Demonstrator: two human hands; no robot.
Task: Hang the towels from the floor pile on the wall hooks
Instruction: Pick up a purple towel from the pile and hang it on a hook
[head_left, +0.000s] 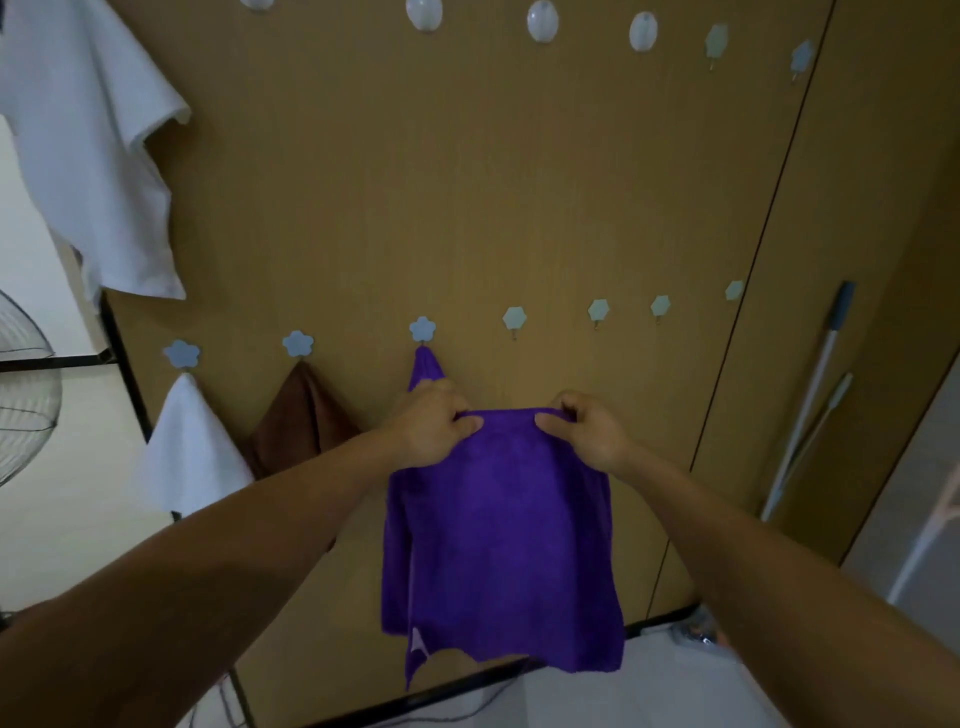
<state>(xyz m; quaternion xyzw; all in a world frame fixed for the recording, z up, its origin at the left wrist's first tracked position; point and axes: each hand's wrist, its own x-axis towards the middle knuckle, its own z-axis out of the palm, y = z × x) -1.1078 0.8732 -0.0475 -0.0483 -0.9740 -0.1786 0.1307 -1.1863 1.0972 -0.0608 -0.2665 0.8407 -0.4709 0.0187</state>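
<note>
On the wall panel (519, 182), a lower row of hooks (514, 317) ran below an upper row (542, 21). The first towel (192, 447) hung from the leftmost lower hook (182, 353), the second towel (296, 415) from the next hook (297, 343) rightward, the third towel (498, 545) from the third hook (422, 329). The left hand (431, 421) and right hand (587, 431) gripped the third towel's top edge side by side. Two poles (808, 400) leaned right of the panel.

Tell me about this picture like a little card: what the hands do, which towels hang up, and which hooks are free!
left hand: pinches the top edge of the purple towel
right hand: pinches the same edge
towel corner: up at a flower hook
already hanging: white towel, brown towel
free hooks: the hexagon hooks on the right
</note>
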